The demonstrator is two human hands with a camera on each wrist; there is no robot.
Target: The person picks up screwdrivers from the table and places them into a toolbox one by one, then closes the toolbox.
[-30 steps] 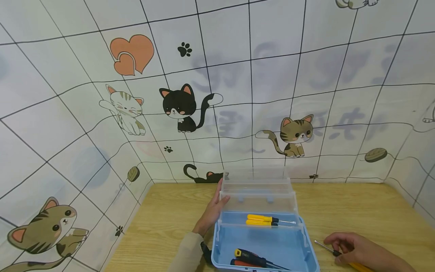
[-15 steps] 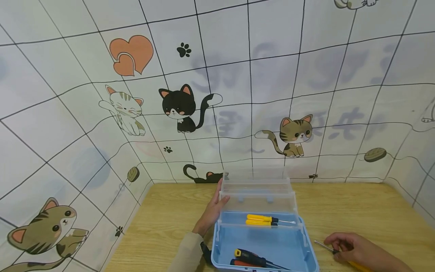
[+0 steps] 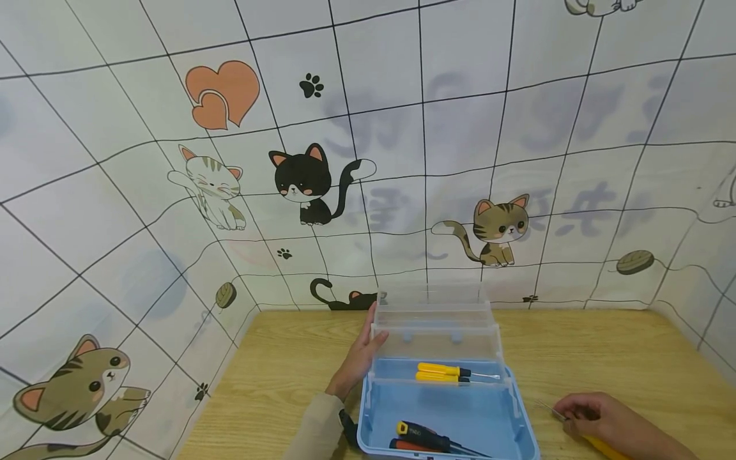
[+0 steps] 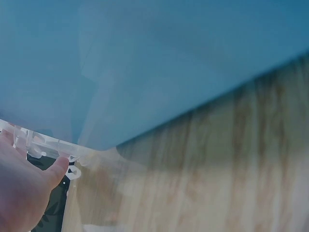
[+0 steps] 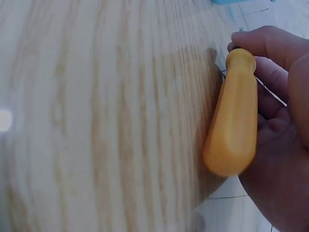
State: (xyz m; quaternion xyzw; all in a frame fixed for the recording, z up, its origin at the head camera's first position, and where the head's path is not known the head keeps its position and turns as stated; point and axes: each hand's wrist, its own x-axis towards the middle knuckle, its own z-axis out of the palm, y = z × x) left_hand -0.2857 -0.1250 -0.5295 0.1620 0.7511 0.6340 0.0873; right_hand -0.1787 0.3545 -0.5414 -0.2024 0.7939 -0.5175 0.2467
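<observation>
My right hand (image 3: 604, 418) pinches a yellow-handled screwdriver (image 5: 234, 116) near the top of its handle, over the table right of a blue toolbox (image 3: 526, 421). Its thin shaft points left toward the box. My left hand (image 3: 359, 358) grips the left side of the box's raised clear lid (image 3: 437, 342), thumb in front; its other fingers are partly hidden. Two yellow screwdrivers (image 3: 439, 372) lie side by side at the back of the box. At its front lie a black screwdriver (image 3: 428, 437) and a red-handled tool (image 3: 405, 445), partly covered by the black one.
The wooden table (image 3: 604, 351) reaches back to a wall covered with cat-print cloth (image 3: 425, 128). The cloth also hangs at the left and right sides. The lid stands close to the back wall.
The right hand's fingers have shifted on the screwdriver, and its shaft has swung slightly, its tip now a little higher in view. The left hand and the toolbox stay as they were.
</observation>
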